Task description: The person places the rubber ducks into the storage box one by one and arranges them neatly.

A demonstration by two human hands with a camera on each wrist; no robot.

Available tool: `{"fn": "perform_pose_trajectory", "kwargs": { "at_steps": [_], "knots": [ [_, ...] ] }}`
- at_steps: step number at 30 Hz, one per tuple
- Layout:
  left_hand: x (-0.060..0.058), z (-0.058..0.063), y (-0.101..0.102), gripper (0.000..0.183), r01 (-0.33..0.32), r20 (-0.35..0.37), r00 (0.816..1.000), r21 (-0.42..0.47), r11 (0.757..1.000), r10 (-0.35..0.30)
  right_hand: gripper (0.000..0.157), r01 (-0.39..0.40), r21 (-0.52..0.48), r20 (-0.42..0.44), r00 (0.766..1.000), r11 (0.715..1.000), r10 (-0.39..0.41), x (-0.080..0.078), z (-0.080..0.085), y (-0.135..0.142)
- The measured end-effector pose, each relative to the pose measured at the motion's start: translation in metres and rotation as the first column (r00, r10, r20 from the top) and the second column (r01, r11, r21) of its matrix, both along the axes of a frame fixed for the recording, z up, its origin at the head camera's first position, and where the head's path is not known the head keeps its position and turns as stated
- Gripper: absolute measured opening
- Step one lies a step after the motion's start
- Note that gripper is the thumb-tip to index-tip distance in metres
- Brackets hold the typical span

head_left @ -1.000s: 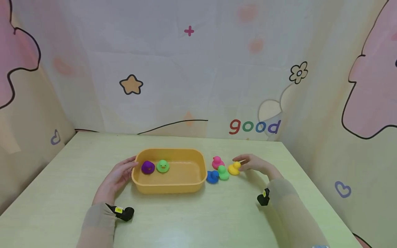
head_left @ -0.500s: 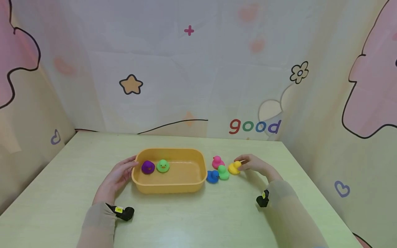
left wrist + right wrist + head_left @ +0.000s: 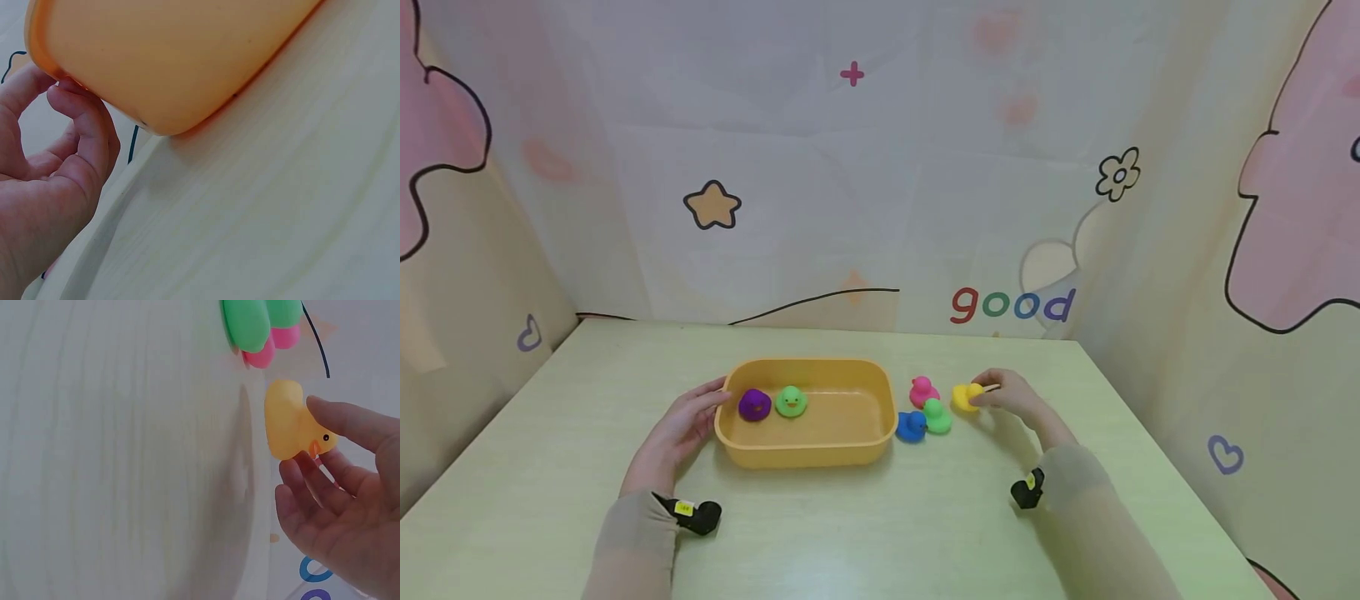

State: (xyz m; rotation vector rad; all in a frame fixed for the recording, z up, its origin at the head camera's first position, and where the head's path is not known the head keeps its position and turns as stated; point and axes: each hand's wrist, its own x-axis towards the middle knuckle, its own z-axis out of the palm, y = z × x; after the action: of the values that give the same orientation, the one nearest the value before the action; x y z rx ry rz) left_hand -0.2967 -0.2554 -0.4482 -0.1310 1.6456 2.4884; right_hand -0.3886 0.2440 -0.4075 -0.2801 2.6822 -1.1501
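My right hand [image 3: 1011, 393] pinches a yellow rubber duck [image 3: 285, 422] by its head, between thumb and fingers. In the right wrist view the duck hangs just off the table. My left hand [image 3: 688, 421] holds the left rim of an orange-yellow plastic tub [image 3: 805, 456], its wall filling the top of the left wrist view. Inside the tub, at its left side, sit a purple rubber duck [image 3: 755, 405] and a light green one with its face up. Right of the tub stand a blue duck [image 3: 912, 427], a green duck [image 3: 936, 417] and a pink duck [image 3: 923, 392], close together.
Everything stands on a pale wooden table [image 3: 850, 533]. A printed cloth [image 3: 820, 208] with a star, a flower and the word "good" rises behind it and at both sides. Black wrist cameras sit on both sleeves.
My right hand has closed on the yellow duck and raised it slightly off the table. My left hand and the tub stay in place; the head view has shifted slightly.
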Motion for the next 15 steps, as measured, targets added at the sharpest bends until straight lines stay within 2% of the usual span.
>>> {"fn": "perform_pose_trajectory", "kwargs": {
  "at_steps": [7,15],
  "knots": [
    [-0.001,-0.002,0.000,0.057,-0.001,0.002,1.000,-0.001,1.000,0.001,0.043,0.178,-0.013,0.028,0.984,0.984,-0.178,0.008,-0.001,-0.009],
    [0.002,0.001,0.001,0.043,-0.001,0.002,1.000,0.017,1.000,0.001,0.046,0.265,0.010,0.046,0.963,0.964,-0.265,0.021,0.007,-0.020]
  ]
}}
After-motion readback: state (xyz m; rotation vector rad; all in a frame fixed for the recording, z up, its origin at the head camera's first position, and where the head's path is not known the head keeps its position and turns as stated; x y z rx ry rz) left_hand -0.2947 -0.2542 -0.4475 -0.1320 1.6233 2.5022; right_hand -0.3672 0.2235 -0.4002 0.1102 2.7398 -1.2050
